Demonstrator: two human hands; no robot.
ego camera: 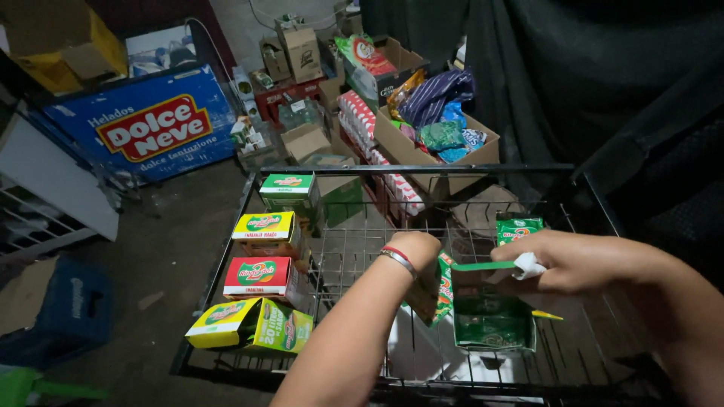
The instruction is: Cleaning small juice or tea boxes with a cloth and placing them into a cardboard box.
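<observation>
My left hand is closed on the flap of an open green carton on the wire shelf. My right hand pinches its torn top edge together with a white scrap.

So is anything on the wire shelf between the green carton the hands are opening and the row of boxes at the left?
Nothing visible. The left hand and right hand already grip the green carton, and bare wire shelf lies between it and the row of boxes along the left side.
</observation>
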